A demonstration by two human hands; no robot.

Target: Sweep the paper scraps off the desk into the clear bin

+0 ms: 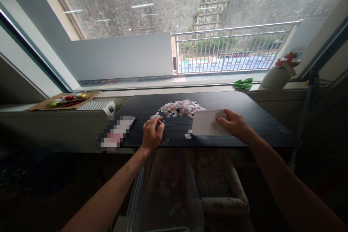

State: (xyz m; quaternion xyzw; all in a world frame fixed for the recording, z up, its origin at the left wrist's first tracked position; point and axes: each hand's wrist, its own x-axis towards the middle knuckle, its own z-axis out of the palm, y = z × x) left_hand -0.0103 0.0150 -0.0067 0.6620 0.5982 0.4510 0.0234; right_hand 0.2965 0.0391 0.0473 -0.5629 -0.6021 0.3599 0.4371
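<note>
My right hand (234, 125) grips a flat white rectangular card (208, 123) by its right end, thumb on the near face. The card is tilted up over the dark table, in front of a heap of small white and pinkish paper squares (181, 107) that it partly hides. To the left, my left hand (152, 132) is low over the tabletop with fingers loosely curved and the thumb apart from them. A few small paper squares (155, 115) lie just beyond its fingertips; whether it touches them is unclear. Two or so loose squares (188, 136) lie by the card's lower left corner.
The black table (261, 123) stands against a window ledge. Below its front edge is a clear plastic bin (165, 195) with small pieces inside. A blurred-out phone-like object (116, 132) lies at left, near a radiator (94, 106). A green cloth (244, 84) and sprayer bottle (277, 76) stand behind right.
</note>
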